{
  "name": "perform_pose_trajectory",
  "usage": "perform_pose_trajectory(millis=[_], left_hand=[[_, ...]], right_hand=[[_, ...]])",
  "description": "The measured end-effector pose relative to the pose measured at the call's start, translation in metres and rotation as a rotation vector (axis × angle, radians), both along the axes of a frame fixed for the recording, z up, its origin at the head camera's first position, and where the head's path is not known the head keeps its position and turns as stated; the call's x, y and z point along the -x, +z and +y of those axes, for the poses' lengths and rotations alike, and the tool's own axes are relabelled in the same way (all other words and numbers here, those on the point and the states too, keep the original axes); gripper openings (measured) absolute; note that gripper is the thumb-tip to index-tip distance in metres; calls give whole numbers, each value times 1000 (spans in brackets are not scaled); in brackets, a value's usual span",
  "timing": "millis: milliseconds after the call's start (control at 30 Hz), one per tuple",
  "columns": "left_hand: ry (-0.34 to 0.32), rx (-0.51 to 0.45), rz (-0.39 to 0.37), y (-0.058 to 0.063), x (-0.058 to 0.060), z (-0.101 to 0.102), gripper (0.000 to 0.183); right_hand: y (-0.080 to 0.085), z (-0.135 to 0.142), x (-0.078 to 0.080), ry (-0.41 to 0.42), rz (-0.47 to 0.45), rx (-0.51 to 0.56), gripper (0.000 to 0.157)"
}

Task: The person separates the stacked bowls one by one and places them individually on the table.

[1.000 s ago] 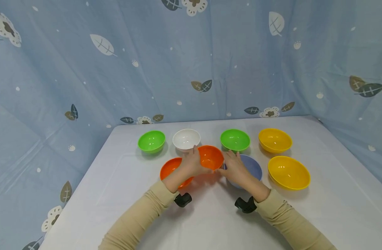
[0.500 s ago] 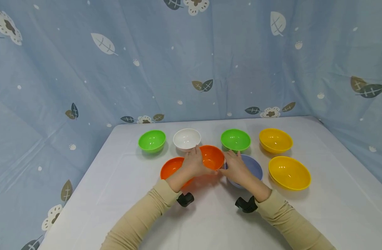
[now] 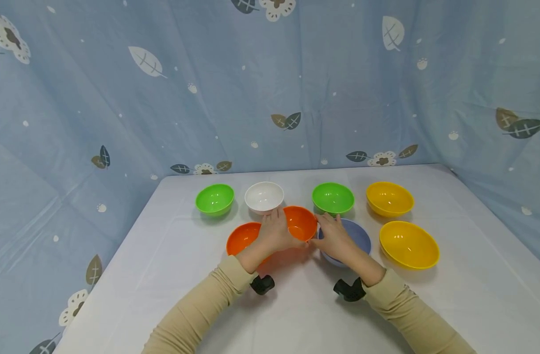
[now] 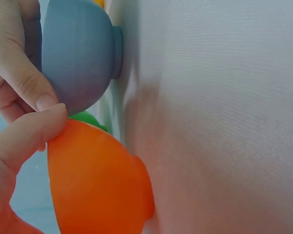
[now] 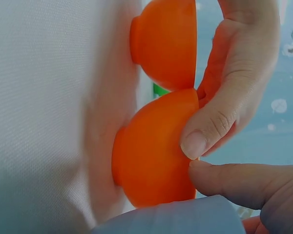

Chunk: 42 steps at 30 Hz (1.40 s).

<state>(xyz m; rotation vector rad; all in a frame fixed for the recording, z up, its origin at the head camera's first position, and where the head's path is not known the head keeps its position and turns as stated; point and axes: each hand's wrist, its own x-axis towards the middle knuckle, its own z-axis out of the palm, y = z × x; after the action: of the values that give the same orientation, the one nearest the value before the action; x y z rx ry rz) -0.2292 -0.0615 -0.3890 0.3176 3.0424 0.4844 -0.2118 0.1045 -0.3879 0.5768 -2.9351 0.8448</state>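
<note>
An orange bowl (image 3: 301,225) is upright between the two hands, its foot right at the white cloth in both wrist views. My left hand (image 3: 276,233) grips its left side, thumb on the near rim, fingers toward the far side. From the right, my right hand (image 3: 333,237) holds the same bowl, its thumb tip (image 5: 205,175) close to the left thumb at the rim. Under the left wrist stands another orange bowl (image 3: 241,239), partly covered by that hand. A blue bowl (image 3: 359,239) sits beneath the right hand, which overlaps it in the head view.
Along the back stand a green bowl (image 3: 214,200), a white bowl (image 3: 264,196), a second green bowl (image 3: 333,197) and a yellow bowl (image 3: 389,198). A larger-looking yellow bowl (image 3: 409,244) is at the right. The cloth-covered table (image 3: 292,314) ends at a patterned blue curtain (image 3: 234,88).
The left hand and the gripped orange bowl have shifted very slightly right in the head view, along with a small camera movement. Both hands keep their hold; the other bowls stand as before.
</note>
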Motion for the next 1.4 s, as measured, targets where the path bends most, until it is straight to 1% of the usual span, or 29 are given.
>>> perform_pose_trajectory(millis=[167,400,667,767,867,933,1067,1233,1400], left_hand=[[2,-19,27,0,0,0,115],[-10,-48,72,6,2,-2,117],[24,-76,60,14,7,-6,117],[27,-67,69,19,9,-9,116],[42,-74,62,24,10,-11,116],[60,-89,53,28,9,-14,117],[95,-136,50,39,8,-20,118],[126,-158,35,54,5,-32,121],[163,-160,-5,63,3,-49,123]], right_hand=[[0,1,0,-6,-10,1,65],[4,3,-3,-11,2,35,67],[7,5,-5,-16,-3,37,70],[8,5,-6,-17,-13,38,70],[8,6,-7,-16,-25,37,70],[7,6,-7,-16,-34,41,70],[7,4,-7,-3,-22,46,68],[7,2,-9,3,-30,47,67],[7,1,-11,9,-45,42,66]])
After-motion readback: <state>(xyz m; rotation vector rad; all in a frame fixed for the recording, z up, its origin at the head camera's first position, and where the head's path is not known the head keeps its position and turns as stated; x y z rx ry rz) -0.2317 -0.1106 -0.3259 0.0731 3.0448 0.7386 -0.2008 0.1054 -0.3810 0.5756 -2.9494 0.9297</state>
